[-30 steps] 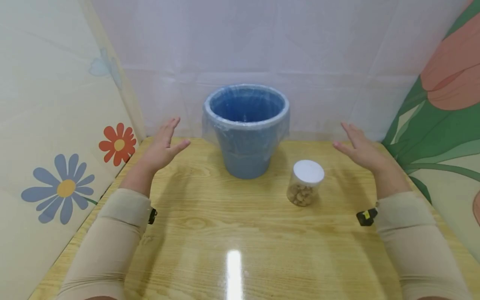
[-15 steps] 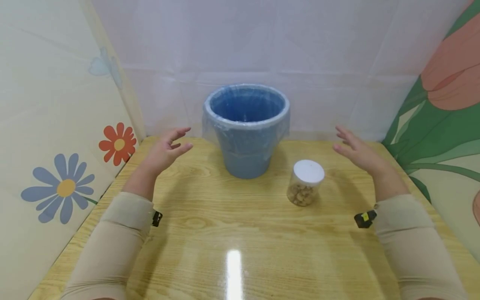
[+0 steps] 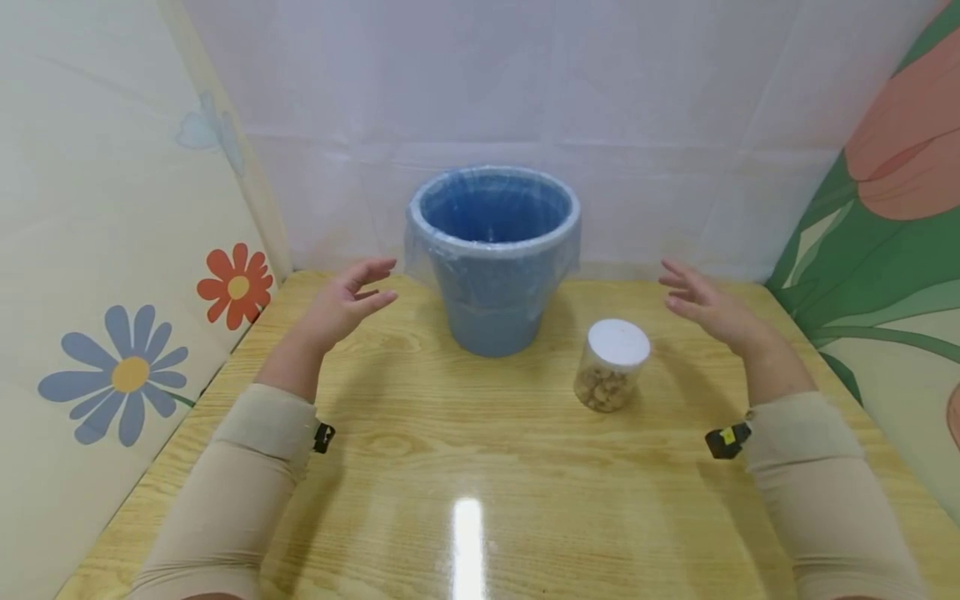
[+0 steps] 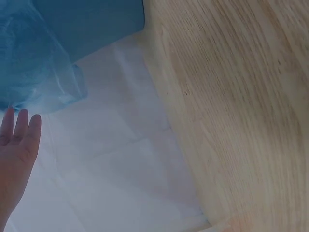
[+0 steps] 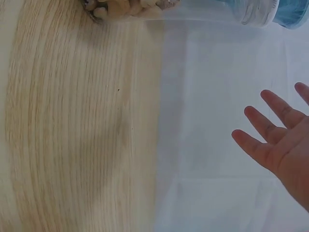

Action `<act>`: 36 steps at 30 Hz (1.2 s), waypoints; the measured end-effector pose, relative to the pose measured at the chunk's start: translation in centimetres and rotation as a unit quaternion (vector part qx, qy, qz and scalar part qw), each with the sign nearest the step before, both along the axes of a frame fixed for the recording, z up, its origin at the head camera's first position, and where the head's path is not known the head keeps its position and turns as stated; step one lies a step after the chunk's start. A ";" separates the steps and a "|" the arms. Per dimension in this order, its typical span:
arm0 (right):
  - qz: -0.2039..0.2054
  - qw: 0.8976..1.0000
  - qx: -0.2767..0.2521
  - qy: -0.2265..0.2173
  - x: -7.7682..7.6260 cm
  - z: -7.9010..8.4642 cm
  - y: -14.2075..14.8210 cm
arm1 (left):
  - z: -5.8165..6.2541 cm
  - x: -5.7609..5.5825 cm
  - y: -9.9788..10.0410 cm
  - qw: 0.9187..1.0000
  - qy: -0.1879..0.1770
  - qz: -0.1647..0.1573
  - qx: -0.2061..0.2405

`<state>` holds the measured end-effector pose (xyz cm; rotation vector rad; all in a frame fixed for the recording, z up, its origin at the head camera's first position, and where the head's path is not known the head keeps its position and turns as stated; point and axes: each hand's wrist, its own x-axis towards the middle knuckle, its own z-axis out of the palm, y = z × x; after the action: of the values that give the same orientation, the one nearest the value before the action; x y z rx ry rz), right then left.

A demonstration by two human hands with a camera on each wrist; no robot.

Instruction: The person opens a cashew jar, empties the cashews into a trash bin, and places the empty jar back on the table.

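Observation:
A blue bin [image 3: 491, 308] with a clear plastic liner [image 3: 420, 250] folded over its rim stands at the back middle of the table. My left hand [image 3: 343, 304] is held in the air to the left of the bin, fingers loosely extended and holding nothing. To the front right of the bin sits a clear jar [image 3: 606, 383] with a white lid [image 3: 618, 342] and tan, nut-like pieces inside. Raised behind and to the right of this jar, my right hand [image 3: 712, 308] has its fingers spread and grips nothing. The right wrist view catches the jar's lower part [image 5: 130, 7] at its top edge.
The wood-grain table [image 3: 420, 467] runs back to a white sheet [image 3: 487, 83]. Flower-printed panels [image 3: 131, 375] flank it on both sides. A small black camera [image 3: 727, 440] is worn on the right wrist, another [image 3: 324, 437] on the left.
My left hand has moved right, toward the bin, and its fingers have bent inward. My right hand has lowered slightly, its fingers tilting left. The bin and jar stay put.

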<state>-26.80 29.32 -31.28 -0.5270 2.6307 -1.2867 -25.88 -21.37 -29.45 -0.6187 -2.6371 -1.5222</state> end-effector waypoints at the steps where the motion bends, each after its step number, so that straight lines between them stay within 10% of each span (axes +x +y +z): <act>1: 0.005 1.000 -0.002 -0.002 0.0 -0.1 -0.1 | 0.0 0.0 0.1 1.000 -0.001 -0.002 0.005; 36: 0.099 0.991 -0.082 -0.043 -0.4 -4.0 -0.6 | -3.4 -1.2 1.4 0.994 0.010 -0.078 0.070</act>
<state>-27.20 28.68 -35.30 -0.7199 2.3475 -1.4329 -27.12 -19.94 -32.89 -0.8425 -2.4918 -1.7122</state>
